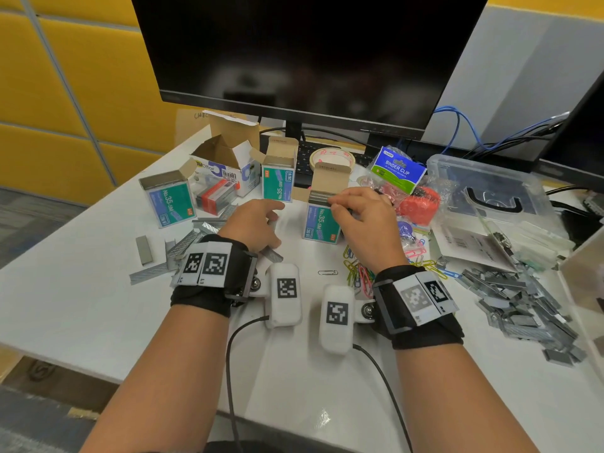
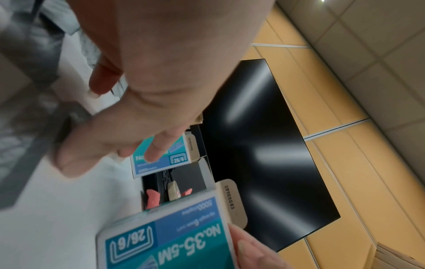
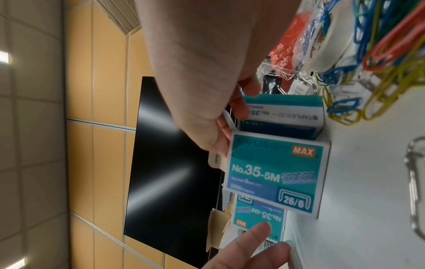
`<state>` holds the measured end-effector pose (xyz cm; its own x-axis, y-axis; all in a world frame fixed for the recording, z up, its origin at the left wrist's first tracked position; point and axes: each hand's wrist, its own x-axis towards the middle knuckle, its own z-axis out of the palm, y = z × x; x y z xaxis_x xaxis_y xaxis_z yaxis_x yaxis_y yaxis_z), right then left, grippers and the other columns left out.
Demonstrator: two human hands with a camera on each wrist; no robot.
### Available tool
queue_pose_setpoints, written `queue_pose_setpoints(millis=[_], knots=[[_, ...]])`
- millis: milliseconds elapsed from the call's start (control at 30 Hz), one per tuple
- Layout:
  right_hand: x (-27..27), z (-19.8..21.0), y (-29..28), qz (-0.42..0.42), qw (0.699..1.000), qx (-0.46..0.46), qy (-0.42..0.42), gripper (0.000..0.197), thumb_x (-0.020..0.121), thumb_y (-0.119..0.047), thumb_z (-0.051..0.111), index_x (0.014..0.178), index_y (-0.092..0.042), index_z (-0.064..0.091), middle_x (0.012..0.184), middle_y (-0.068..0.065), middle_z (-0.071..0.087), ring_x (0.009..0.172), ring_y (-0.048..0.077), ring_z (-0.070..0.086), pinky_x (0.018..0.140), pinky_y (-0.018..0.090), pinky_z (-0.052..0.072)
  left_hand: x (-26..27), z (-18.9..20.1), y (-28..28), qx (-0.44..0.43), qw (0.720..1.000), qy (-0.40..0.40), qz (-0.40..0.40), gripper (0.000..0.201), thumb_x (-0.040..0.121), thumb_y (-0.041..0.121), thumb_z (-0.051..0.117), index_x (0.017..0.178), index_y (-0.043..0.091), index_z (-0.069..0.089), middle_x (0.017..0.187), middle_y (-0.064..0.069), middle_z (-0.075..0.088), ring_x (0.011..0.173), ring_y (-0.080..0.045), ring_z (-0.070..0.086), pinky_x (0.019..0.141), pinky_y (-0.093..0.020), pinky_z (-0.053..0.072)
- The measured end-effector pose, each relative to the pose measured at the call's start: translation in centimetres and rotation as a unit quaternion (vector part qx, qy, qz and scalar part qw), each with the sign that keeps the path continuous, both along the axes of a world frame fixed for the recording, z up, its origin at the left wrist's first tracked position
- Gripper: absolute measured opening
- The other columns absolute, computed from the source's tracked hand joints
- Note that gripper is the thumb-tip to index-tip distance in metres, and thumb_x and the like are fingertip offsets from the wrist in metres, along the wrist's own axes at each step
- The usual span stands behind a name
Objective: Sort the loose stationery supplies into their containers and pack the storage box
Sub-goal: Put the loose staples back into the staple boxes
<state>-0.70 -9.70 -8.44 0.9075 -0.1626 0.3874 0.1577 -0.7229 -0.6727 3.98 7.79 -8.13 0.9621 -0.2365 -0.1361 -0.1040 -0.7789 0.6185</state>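
Centrally, an open No.35-5M staple box [image 1: 322, 220] stands upright on the white desk [image 1: 98, 289]. Right hand [image 1: 366, 223] pinches staple strips at its mouth. Left hand [image 1: 253, 225], just left of the box, fingers loose, holding nothing discernible. Loose staple pile [image 1: 523, 302] well right of the box.

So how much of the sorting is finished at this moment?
Early stage. Done: the left staple box looks full to its open top. In hand: the right hand presses staples into the nearest staple box; the left hand rests by loose staples. Left: the big staple pile, the coloured paper clips, the binder clip bag, and packing the clear storage box.
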Motion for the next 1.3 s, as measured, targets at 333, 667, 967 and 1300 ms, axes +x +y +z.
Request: queue_pose_setpoints(millis=[333, 667, 967, 1300], knots=[[0.11, -0.12, 0.07, 0.002, 0.999, 0.028, -0.037, 0.026, 0.092, -0.014, 0.052, 0.112, -0.018, 0.068, 0.114, 0.001, 0.057, 0.112, 0.022, 0.047, 0.096, 0.044, 0.043, 0.07, -0.13, 0.17, 0.011, 1.0, -0.008, -0.017, 0.071, 0.081, -0.005, 0.063, 0.142, 0.022, 0.039, 0.134, -0.002, 0.053, 0.119, -0.019, 0.049, 0.09, -0.025, 0.041], [-0.25, 0.32, 0.29, -0.009, 0.996, 0.038, -0.074, 0.027, 0.092, -0.013, 0.053, 0.114, -0.017, 0.067, 0.107, -0.003, 0.053, 0.106, 0.021, 0.05, 0.093, 0.041, 0.044, 0.16, -0.51, 0.34, -0.024, 0.998, -0.052, 0.03, 0.05, 0.088, -0.001, 0.056, 0.133, 0.021, 0.05, 0.126, -0.004, 0.058, 0.11, -0.019, 0.053, 0.099, -0.032, 0.044], [-0.26, 0.21, 0.28, -0.004, 0.997, 0.039, -0.073, 0.026, 0.092, -0.014, 0.053, 0.115, -0.017, 0.066, 0.102, -0.007, 0.05, 0.103, 0.02, 0.051, 0.091, 0.04, 0.045, -0.02, -0.27, 0.21, -0.037, 0.999, 0.014, 0.031, 0.046, 0.082, 0.01, 0.069, 0.125, 0.018, 0.056, 0.1, -0.005, 0.063, 0.084, -0.017, 0.056, 0.076, -0.026, 0.045], [-0.19, 0.16, 0.23, -0.001, 0.996, 0.036, -0.078, 0.026, 0.092, -0.014, 0.052, 0.114, -0.017, 0.066, 0.102, -0.007, 0.052, 0.101, 0.02, 0.052, 0.089, 0.04, 0.047, 0.17, -0.49, 0.16, -0.055, 0.992, -0.079, 0.078, 0.033, 0.096, 0.007, 0.046, 0.125, 0.015, 0.057, 0.124, -0.011, 0.058, 0.105, -0.021, 0.052, 0.093, -0.03, 0.042]])
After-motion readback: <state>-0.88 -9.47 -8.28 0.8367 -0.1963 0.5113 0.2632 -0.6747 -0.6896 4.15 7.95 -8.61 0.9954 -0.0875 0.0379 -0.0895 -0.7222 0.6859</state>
